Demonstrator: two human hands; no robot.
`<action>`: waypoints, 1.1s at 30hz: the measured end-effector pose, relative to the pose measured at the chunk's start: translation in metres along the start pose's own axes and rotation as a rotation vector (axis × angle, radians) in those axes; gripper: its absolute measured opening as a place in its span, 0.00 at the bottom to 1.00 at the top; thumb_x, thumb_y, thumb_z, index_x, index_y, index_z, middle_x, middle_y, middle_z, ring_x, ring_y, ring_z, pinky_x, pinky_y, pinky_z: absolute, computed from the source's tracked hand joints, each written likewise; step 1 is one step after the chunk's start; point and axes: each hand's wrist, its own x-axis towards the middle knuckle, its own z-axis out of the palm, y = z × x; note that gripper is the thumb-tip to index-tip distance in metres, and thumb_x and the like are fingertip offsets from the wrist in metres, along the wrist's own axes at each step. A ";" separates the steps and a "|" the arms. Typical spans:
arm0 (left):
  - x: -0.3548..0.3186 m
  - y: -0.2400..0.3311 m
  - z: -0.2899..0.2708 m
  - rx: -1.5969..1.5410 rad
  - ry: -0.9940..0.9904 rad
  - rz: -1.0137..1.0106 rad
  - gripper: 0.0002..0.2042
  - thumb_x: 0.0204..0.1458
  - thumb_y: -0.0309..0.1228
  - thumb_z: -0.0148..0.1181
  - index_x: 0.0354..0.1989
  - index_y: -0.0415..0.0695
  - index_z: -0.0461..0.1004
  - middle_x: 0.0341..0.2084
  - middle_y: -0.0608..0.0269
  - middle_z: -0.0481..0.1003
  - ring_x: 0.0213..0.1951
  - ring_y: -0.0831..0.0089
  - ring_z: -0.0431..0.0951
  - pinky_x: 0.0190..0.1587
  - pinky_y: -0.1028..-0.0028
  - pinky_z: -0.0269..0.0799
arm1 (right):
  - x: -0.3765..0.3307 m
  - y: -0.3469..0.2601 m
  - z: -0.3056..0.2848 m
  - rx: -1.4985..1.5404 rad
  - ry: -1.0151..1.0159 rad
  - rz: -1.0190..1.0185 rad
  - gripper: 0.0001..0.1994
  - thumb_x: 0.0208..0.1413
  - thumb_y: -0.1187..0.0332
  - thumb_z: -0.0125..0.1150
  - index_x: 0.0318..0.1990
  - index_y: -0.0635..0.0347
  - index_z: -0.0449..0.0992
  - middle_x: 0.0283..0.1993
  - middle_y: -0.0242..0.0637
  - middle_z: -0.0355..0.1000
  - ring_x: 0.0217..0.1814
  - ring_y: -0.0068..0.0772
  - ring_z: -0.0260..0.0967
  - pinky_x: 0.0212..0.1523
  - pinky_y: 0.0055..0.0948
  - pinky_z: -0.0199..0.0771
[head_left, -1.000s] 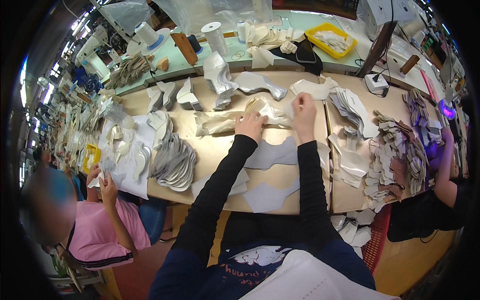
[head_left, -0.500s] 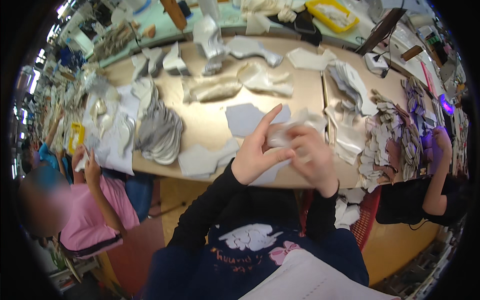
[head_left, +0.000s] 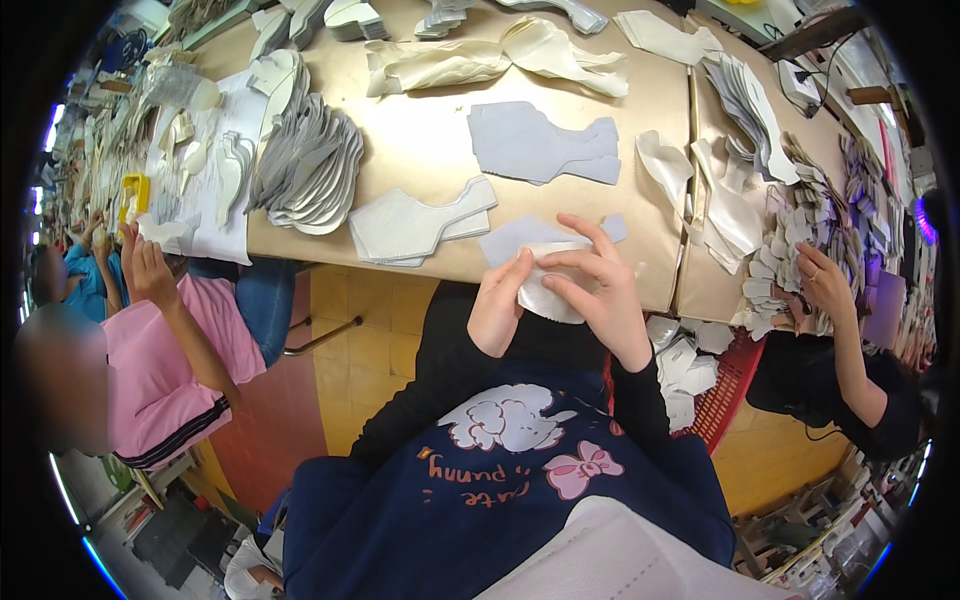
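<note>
Co-worker in pink (head_left: pixel 150 350) sits at the left of the frame, hands raised by the table edge. Right of that, a fan of grey cut pieces (head_left: pixel 305 170) lies on the tan table (head_left: pixel 420 150). At centre we hold a pale cut piece (head_left: pixel 548 290) just off the table's near edge — our left hand (head_left: pixel 500 305) pinches its left side, our right hand (head_left: pixel 598 290) curls over it, fingers closed on it. Far right, another person's hand (head_left: pixel 825 280) rests on stacked pieces (head_left: pixel 790 270).
</note>
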 end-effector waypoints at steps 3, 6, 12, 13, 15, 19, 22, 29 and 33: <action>0.002 0.007 -0.012 0.317 -0.030 0.045 0.20 0.70 0.44 0.52 0.52 0.37 0.79 0.47 0.66 0.79 0.44 0.75 0.78 0.49 0.73 0.71 | -0.001 0.008 0.000 0.132 -0.116 0.180 0.11 0.52 0.76 0.71 0.43 0.64 0.85 0.55 0.40 0.76 0.53 0.29 0.74 0.54 0.26 0.71; -0.006 0.011 -0.024 0.818 0.049 0.260 0.15 0.66 0.38 0.57 0.51 0.41 0.80 0.45 0.60 0.79 0.44 0.72 0.79 0.50 0.73 0.70 | -0.009 0.017 -0.008 0.140 -0.116 0.306 0.10 0.53 0.75 0.70 0.43 0.67 0.84 0.46 0.37 0.80 0.50 0.27 0.75 0.53 0.26 0.72; -0.002 0.011 -0.054 1.685 0.174 0.788 0.16 0.55 0.30 0.66 0.52 0.43 0.80 0.54 0.59 0.77 0.57 0.57 0.74 0.60 0.60 0.68 | -0.026 0.026 -0.046 0.193 0.157 0.333 0.08 0.56 0.79 0.67 0.43 0.69 0.83 0.44 0.34 0.79 0.48 0.24 0.74 0.51 0.24 0.72; 0.001 0.009 -0.056 1.706 0.130 0.857 0.17 0.55 0.31 0.66 0.53 0.42 0.79 0.57 0.60 0.76 0.60 0.57 0.73 0.62 0.58 0.67 | -0.028 0.026 -0.052 0.231 0.196 0.366 0.08 0.56 0.80 0.66 0.43 0.69 0.83 0.43 0.34 0.79 0.47 0.24 0.74 0.51 0.23 0.72; 0.011 0.004 -0.059 1.745 0.000 0.843 0.17 0.56 0.28 0.64 0.54 0.41 0.78 0.60 0.59 0.73 0.64 0.56 0.70 0.65 0.57 0.64 | -0.031 0.023 -0.060 0.271 0.249 0.371 0.09 0.55 0.82 0.66 0.44 0.69 0.82 0.43 0.34 0.78 0.47 0.24 0.74 0.50 0.22 0.72; 0.036 0.002 -0.054 1.842 -0.211 0.825 0.21 0.54 0.24 0.62 0.59 0.41 0.74 0.66 0.59 0.68 0.69 0.56 0.66 0.70 0.51 0.58 | -0.029 0.014 -0.064 0.280 0.260 0.350 0.12 0.51 0.83 0.69 0.44 0.69 0.83 0.43 0.34 0.78 0.46 0.25 0.74 0.49 0.23 0.73; 0.046 0.007 -0.047 1.843 -0.243 0.844 0.22 0.52 0.23 0.62 0.58 0.43 0.74 0.65 0.61 0.68 0.69 0.59 0.66 0.70 0.51 0.58 | -0.019 0.009 -0.058 0.086 0.133 0.218 0.13 0.49 0.84 0.69 0.44 0.69 0.83 0.44 0.36 0.79 0.44 0.26 0.76 0.47 0.24 0.75; 0.039 0.022 -0.054 1.545 0.017 0.912 0.14 0.50 0.22 0.63 0.46 0.44 0.80 0.46 0.65 0.79 0.50 0.63 0.77 0.56 0.61 0.66 | 0.015 0.020 -0.031 -0.094 -0.111 0.189 0.11 0.53 0.74 0.71 0.44 0.64 0.85 0.39 0.39 0.80 0.41 0.32 0.78 0.45 0.27 0.73; 0.042 0.017 -0.060 1.543 0.057 0.948 0.11 0.49 0.21 0.64 0.42 0.45 0.82 0.41 0.68 0.80 0.45 0.64 0.78 0.53 0.63 0.66 | 0.038 0.033 -0.027 -0.131 -0.206 0.205 0.11 0.52 0.72 0.72 0.43 0.64 0.85 0.36 0.39 0.80 0.39 0.32 0.77 0.44 0.29 0.73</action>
